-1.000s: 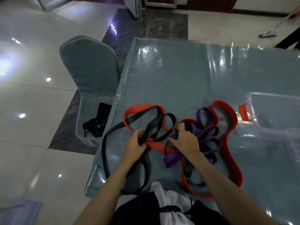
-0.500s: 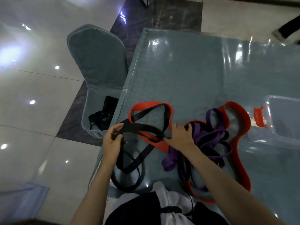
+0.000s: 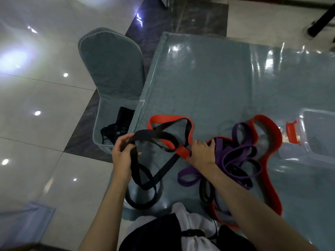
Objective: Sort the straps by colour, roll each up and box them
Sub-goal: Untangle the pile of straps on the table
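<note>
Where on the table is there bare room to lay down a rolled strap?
Free: the broad far stretch of the table, beyond the red strap, out to its far edge. Crowded: the near strip, where the left hand grips the black strap, the right hand rests on the purple straps, and the clear box fills the right edge.

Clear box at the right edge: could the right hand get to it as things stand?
Probably yes. The clear box sits open-topped on the table to the right of the strap pile, with nothing standing between. But the right hand is pressing on the red strap, so it would have to let go first.
</note>
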`<state>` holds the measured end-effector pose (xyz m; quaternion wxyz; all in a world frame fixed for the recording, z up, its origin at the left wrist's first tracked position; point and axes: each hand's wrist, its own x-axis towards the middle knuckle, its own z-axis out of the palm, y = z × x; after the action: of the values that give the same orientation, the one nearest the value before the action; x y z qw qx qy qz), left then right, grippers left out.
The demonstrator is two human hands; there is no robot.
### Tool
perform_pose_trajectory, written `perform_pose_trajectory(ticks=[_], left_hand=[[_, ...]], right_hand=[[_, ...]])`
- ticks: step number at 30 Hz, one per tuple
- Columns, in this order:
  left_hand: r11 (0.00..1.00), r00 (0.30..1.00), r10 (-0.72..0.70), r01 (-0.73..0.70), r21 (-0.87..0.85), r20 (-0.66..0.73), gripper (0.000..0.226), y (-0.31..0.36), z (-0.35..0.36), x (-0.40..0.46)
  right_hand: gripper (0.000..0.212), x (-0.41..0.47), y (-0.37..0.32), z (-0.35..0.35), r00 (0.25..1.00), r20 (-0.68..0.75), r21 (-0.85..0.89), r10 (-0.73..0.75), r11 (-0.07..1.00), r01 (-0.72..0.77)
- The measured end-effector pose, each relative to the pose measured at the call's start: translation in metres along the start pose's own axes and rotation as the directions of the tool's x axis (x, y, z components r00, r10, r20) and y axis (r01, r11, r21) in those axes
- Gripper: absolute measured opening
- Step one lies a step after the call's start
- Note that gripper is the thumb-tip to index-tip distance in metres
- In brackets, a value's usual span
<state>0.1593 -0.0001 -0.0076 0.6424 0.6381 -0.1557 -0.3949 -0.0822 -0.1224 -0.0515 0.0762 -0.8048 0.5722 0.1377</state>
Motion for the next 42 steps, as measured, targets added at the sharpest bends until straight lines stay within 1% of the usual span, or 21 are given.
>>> perform_pose_trajectory(ticks=[3,5,7,9,12,14,15,18,20,22,25,27,28,29,30,32,34,35,37,39,42], left_hand=[[0.999,0.999,0.014,-0.016,0.033,0.048,0.035,0.003,-0.003,-0.002],[0.998,0.996,0.024,-0.028,0.054,0.087,0.039,0.001,-0.004,-0.004],[0.996,0.993,0.029,-0.039,0.077,0.117,0.043,-0.001,-0.003,-0.007],[0.991,0.99,0.037,-0.054,0.122,0.134,0.045,-0.006,-0.002,-0.011],[0.979,0.986,0.059,-0.088,0.186,0.158,0.048,-0.012,-0.002,-0.018],[0.965,0.981,0.078,-0.12,0.234,0.179,0.049,-0.014,-0.003,-0.022],[0.956,0.978,0.088,-0.137,0.259,0.19,0.05,-0.014,-0.004,-0.024],[0.922,0.969,0.099,-0.175,0.346,0.226,0.05,-0.016,-0.007,-0.029],[0.893,0.961,0.096,-0.198,0.403,0.26,0.047,-0.018,-0.01,-0.03],[0.875,0.953,0.082,-0.21,0.437,0.293,0.045,-0.02,-0.011,-0.029],[0.846,0.938,0.05,-0.221,0.485,0.342,0.047,-0.023,-0.01,-0.024],[0.81,0.915,-0.006,-0.233,0.539,0.403,0.045,-0.025,-0.012,-0.02],[0.778,0.895,-0.054,-0.24,0.58,0.443,0.044,-0.027,-0.013,-0.018],[0.721,0.87,-0.111,-0.263,0.642,0.481,0.043,-0.028,-0.013,-0.015],[0.633,0.844,-0.163,-0.307,0.711,0.51,0.044,-0.03,-0.013,-0.013],[0.447,0.809,-0.234,-0.404,0.798,0.54,0.058,-0.034,-0.007,-0.01],[0.328,0.802,-0.255,-0.454,0.829,0.54,0.072,-0.037,0.002,-0.008],[0.27,0.802,-0.249,-0.481,0.834,0.543,0.071,-0.039,0.008,-0.007],[0.156,0.792,-0.222,-0.547,0.822,0.569,0.061,-0.044,0.017,-0.004],[0.068,0.793,-0.203,-0.573,0.816,0.574,0.055,-0.049,0.023,-0.002],[0.015,0.792,-0.205,-0.586,0.81,0.576,0.062,-0.057,0.03,-0.001]], right_hand=[[0.039,0.011,0.007,-0.012,0.998,-0.041,0.029,0.039,0.999,-0.038],[0.034,0.022,0.01,-0.025,0.997,-0.005,0.061,0.081,0.995,-0.081],[0.039,0.03,0.011,-0.037,0.989,0.121,0.092,0.089,0.991,-0.101],[0.047,0.033,0.008,-0.041,0.968,0.249,0.104,0.039,0.992,-0.067],[0.075,0.025,-0.006,-0.031,0.944,0.329,0.108,0.004,0.993,-0.042],[0.086,0.013,-0.019,-0.017,0.964,0.265,0.073,0.018,0.997,-0.038],[0.085,0.007,-0.024,-0.011,0.98,0.195,0.049,0.027,0.998,-0.038],[0.063,-0.003,-0.027,-0.001,1.0,-0.012,0.018,0.017,1.0,-0.017],[0.054,0.002,-0.022,-0.004,0.999,-0.048,0.034,0.015,0.999,-0.014],[0.054,0.013,-0.014,-0.014,0.999,0.005,0.108,0.054,0.993,-0.054],[0.067,0.037,0.01,-0.037,0.971,0.2,0.289,0.13,0.939,-0.186],[0.053,0.051,0.028,-0.049,0.953,0.278,0.403,0.119,0.886,-0.228],[0.044,0.057,0.035,-0.054,0.951,0.286,0.453,0.118,0.858,-0.242],[0.039,0.063,0.041,-0.06,0.952,0.278,0.497,0.125,0.829,-0.255],[0.035,0.067,0.047,-0.064,0.955,0.263,0.536,0.138,0.802,-0.263],[0.029,0.073,0.057,-0.072,0.963,0.209,0.589,0.167,0.765,-0.261],[0.026,0.074,0.065,-0.078,0.972,0.144,0.623,0.187,0.746,-0.236],[0.024,0.073,0.068,-0.08,0.973,0.118,0.638,0.197,0.736,-0.226],[0.023,0.071,0.075,-0.081,0.969,0.094,0.678,0.23,0.698,-0.232],[0.026,0.069,0.081,-0.08,0.951,0.1,0.742,0.292,0.616,-0.267],[0.023,0.064,0.088,-0.076,0.916,0.14,0.817,0.376,0.48,-0.321]])
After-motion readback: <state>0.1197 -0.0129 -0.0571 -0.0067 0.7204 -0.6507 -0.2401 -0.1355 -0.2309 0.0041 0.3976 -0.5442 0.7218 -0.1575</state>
